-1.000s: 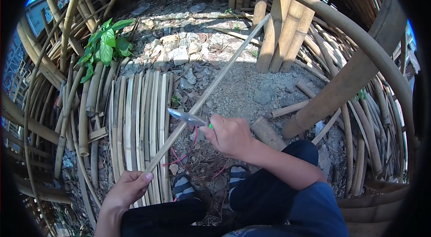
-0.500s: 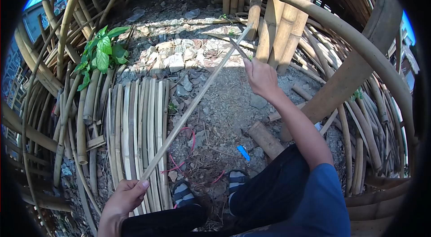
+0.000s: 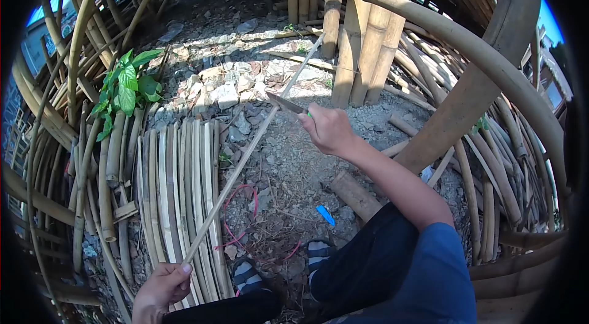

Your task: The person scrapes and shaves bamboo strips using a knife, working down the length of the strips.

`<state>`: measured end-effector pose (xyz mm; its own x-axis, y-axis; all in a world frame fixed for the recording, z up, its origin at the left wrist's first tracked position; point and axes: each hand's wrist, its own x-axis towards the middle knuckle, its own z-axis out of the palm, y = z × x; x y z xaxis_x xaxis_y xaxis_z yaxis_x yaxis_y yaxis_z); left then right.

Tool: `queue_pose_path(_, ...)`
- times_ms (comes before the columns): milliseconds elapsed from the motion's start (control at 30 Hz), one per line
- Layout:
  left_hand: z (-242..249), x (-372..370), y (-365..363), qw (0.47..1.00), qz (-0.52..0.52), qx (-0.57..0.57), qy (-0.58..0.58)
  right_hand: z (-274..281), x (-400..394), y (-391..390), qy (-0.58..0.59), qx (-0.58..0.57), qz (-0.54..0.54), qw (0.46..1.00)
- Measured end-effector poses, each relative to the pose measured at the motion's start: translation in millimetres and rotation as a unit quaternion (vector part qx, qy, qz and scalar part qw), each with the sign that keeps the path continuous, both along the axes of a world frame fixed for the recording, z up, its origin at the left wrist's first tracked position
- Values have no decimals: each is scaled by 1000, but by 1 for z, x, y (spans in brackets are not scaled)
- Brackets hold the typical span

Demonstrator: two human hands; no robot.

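Note:
A long, thin bamboo strip (image 3: 228, 190) slants from the lower left up toward the bamboo posts. My left hand (image 3: 163, 290) is closed around its near end, thumb on top. In my right hand (image 3: 330, 131) is a knife (image 3: 286, 103), its blade pointing left and laid against the strip around the middle of its upper part. Only a bit of green shows of the knife's handle; my fingers cover the rest. Below the strip, a row of split bamboo strips (image 3: 178, 201) lies on the ground beside my left hand.
Thick bamboo posts (image 3: 362, 36) stand ahead, and a bent pole (image 3: 454, 23) arches across the upper right. A leafy plant (image 3: 127, 82) grows at left. On the ground lie a short bamboo piece (image 3: 354, 194), a blue object (image 3: 326, 215) and pink twine (image 3: 254, 201).
My right hand has drawn the knife down along the strip toward me, to the lower left. My left hand keeps its grip on the near end. The view has shifted slightly.

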<state>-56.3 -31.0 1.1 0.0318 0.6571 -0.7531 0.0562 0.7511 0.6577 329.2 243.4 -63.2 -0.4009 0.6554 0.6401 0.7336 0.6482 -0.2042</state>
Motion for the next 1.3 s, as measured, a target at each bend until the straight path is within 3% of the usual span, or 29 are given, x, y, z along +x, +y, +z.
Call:
queue_pose_path(133,1,2,0,1000,-10,16,9,-3,12,18,-16,68,-4,998)
queue_pose_path(200,-3,-2,-2,998,-22,47,-20,7,24,36,24,-20,-168,985)
queue_pose_path(300,3,6,-6,999,-21,25,42,11,62,54,34,-22,-238,970)
queue_pose_path(400,0,7,-6,998,-29,43,27,1,69,49,82,-43,-235,968)
queue_pose_path(633,4,14,-2,998,-21,42,50,8,-3,-32,8,-54,28,998)
queue_pose_path(767,-7,5,-11,995,-24,76,62,11,22,-3,23,-34,-15,999)
queue_pose_path(833,-6,5,-11,993,-21,95,71,12,40,8,-50,-13,-65,997)
queue_pose_path(933,0,9,-10,992,-25,66,103,-3,51,25,-58,20,-82,995)
queue_pose_path(1033,-4,7,-14,991,-20,83,107,-2,64,45,-32,0,-160,987)
queue_pose_path(1300,-9,8,-9,991,-38,82,98,-10,76,67,-70,-24,-238,968)
